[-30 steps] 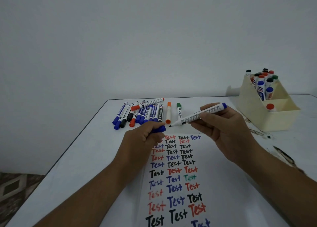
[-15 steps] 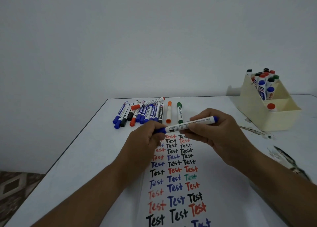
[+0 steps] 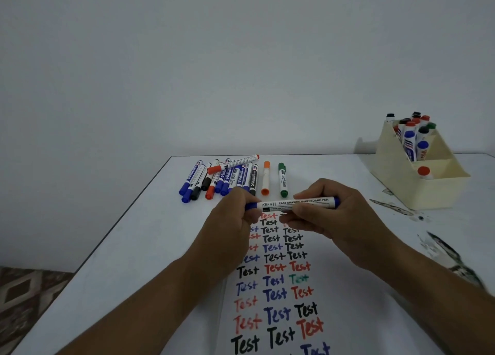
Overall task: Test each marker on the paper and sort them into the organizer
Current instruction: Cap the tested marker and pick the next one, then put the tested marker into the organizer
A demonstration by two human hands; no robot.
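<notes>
A blue whiteboard marker (image 3: 297, 203) lies level between both hands above the top of the paper (image 3: 348, 295), which is covered with rows of the word "Test" in black, red, blue and green. My left hand (image 3: 235, 215) pinches its blue cap, which sits on the marker's left end. My right hand (image 3: 332, 215) grips the white barrel. A row of several loose markers (image 3: 227, 178) lies behind on the table, with an orange marker (image 3: 265, 178) and a green marker (image 3: 282, 179) beside it. The cream organizer (image 3: 434, 191) stands at the right, several markers upright in it.
The white table (image 3: 139, 247) ends at the wall behind and drops off at its left edge to a patterned floor (image 3: 24, 290). Dark ink smears (image 3: 450, 253) mark the table right of the paper, below the organizer.
The cap in my left hand and the uncapped marker in my right came together; the cap now sits on the tip, and the marker has swung from tilted to level.
</notes>
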